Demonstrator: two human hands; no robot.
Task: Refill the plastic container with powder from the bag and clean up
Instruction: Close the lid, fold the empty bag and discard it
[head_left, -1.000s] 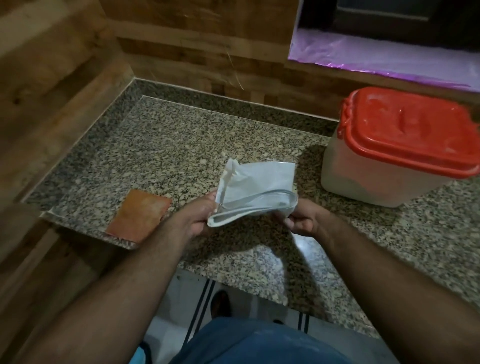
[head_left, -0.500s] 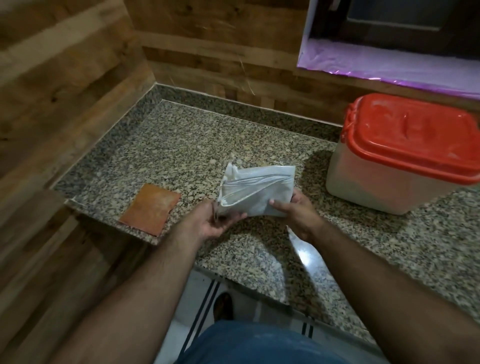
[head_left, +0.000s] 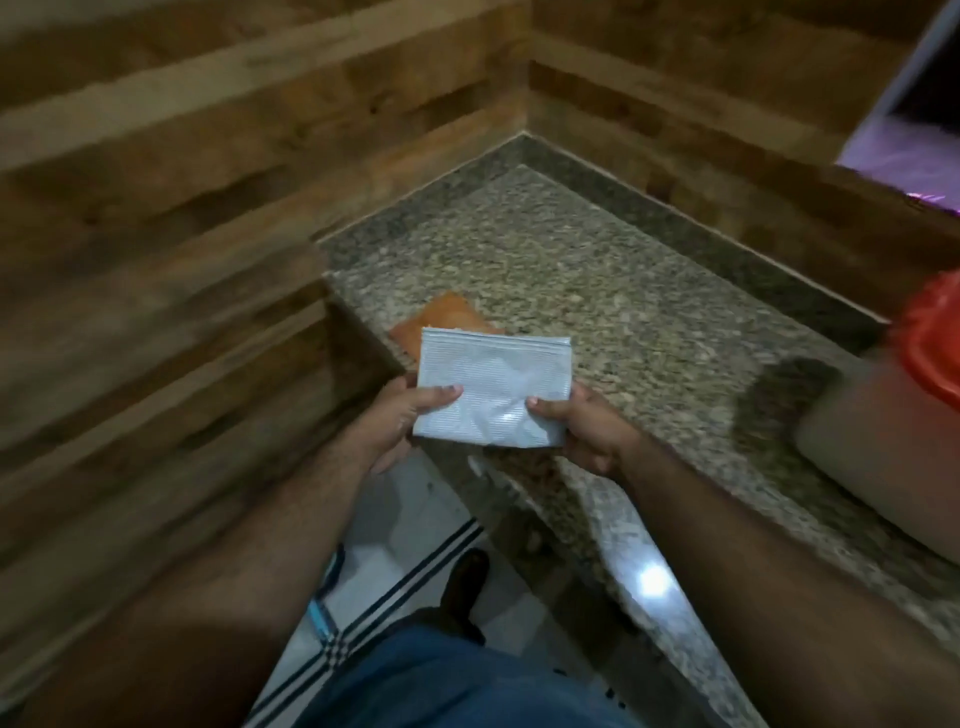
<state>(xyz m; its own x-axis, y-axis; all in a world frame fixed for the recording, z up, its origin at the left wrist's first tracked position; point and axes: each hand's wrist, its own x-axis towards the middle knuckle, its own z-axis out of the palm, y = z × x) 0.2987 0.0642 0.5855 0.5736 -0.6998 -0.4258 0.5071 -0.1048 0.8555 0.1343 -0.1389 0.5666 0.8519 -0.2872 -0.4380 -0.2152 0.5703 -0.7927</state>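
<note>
both hands gripping the flattened bag (head_left: 493, 387) by its bottom corners, left hand (head_left: 402, 415), right hand (head_left: 582, 428), red-lidded container (head_left: 883, 441) looks shut, blurry though

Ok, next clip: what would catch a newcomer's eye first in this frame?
The flat, folded white plastic bag at centre frame, pinched between the left hand and right hand over the near edge of the speckled granite counter. Behind it, an orange square cloth lies on the counter, partly hidden by the bag. At the far right edge sits the translucent plastic container with its red lid on.
</note>
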